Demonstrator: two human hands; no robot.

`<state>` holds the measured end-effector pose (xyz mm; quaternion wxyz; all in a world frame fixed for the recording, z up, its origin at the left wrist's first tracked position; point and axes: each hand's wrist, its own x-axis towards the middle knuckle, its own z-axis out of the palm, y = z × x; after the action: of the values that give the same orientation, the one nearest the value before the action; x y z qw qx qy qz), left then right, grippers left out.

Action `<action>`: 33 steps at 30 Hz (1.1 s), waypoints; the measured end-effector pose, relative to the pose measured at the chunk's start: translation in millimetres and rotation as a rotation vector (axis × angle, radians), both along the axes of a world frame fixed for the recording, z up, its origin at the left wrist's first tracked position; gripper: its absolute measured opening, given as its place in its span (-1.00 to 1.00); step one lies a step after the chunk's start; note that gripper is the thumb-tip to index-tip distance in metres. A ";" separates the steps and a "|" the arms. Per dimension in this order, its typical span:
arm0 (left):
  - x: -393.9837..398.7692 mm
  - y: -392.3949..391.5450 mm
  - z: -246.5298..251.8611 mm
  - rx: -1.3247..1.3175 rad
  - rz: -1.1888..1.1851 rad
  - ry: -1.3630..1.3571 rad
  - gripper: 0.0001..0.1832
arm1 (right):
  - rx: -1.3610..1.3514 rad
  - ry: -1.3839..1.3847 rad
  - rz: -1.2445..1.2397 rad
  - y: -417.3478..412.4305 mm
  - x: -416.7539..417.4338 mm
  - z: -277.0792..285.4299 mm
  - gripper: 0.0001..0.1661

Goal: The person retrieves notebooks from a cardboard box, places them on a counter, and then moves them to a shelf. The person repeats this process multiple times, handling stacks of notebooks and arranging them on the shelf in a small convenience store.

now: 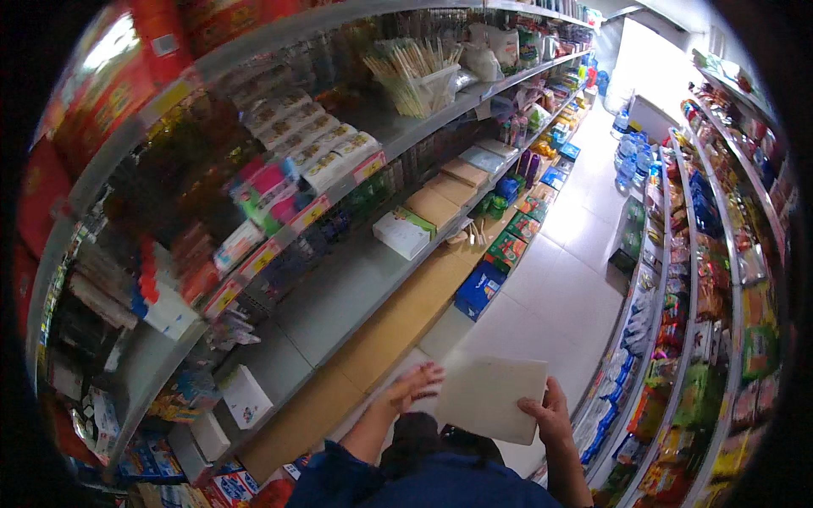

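Observation:
My right hand (pixel 547 413) grips the right edge of a flat, square, off-white pad or board (pixel 492 399), thumb on top, held low before my body. Just left of it, my left hand (pixel 416 387) is raised with its fingers apart and slightly blurred, holding nothing. Whether its fingertips touch the pad's edge I cannot tell. On the grey metal shelf (pixel 356 289) to the left stand a white box with a green edge (pixel 406 232) and a row of tan, flat packs (pixel 434 204). A white box with a small print (pixel 246 397) lies nearer on that shelf.
Shelves with packaged goods line both sides of a tiled aisle (pixel 540 311). A blue carton (pixel 481 289) stands on the floor by the left shelf. Water bottles (pixel 629 159) and a dark green carton (pixel 629 235) stand on the right. A tub of wooden sticks (pixel 422 82) is on an upper shelf.

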<state>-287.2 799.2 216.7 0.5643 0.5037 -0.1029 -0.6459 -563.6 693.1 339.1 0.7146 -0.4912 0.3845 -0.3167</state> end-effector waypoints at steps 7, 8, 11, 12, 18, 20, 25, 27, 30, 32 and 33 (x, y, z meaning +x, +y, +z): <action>177.5 -187.5 -124.8 0.337 0.624 0.230 -0.30 | -0.141 0.280 -0.249 -143.6 -23.2 -47.0 -0.44; 195.1 -212.9 -125.7 0.440 0.738 0.242 -0.23 | -0.169 0.253 -0.317 -156.7 -25.1 -53.2 -0.44; 238.3 -278.4 -133.8 0.527 0.927 0.221 -0.11 | -0.105 0.349 -0.453 -198.4 -57.3 -92.5 -0.36; 247.7 -302.9 -138.9 0.459 0.891 0.166 -0.08 | -0.071 0.390 -0.522 -208.4 -77.4 -114.5 -0.37; 284.8 -351.7 -201.8 0.629 0.987 0.194 -0.12 | -0.048 0.890 -0.471 -266.9 -113.3 -161.6 0.01; 288.2 -366.4 -214.1 0.599 1.048 0.250 -0.20 | -0.038 0.848 -0.462 -287.2 -119.1 -178.4 0.06; 297.5 -361.2 -243.9 0.455 1.165 0.350 -0.37 | 0.032 0.803 -0.289 -342.5 -112.0 -209.7 0.03; 295.3 -373.0 -241.9 0.600 1.163 0.337 -0.39 | 0.086 0.803 -0.349 -363.9 -82.5 -205.3 -0.06; 301.7 -366.1 -239.3 0.770 1.176 0.399 -0.37 | -0.118 0.831 -0.082 -407.4 -47.4 -182.2 -0.16; 300.2 -364.0 -238.3 0.798 1.155 0.388 -0.34 | -0.168 0.767 -0.077 -423.9 -64.1 -222.1 -0.22; 295.6 -371.3 -231.2 0.784 1.114 0.332 -0.33 | -0.188 0.740 -0.091 -426.3 -70.0 -241.0 -0.24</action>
<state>8.3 427.9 -14.5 0.5964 0.5424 0.4986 -0.3186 -633.5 266.8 98.1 0.4645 -0.6181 0.6071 -0.1835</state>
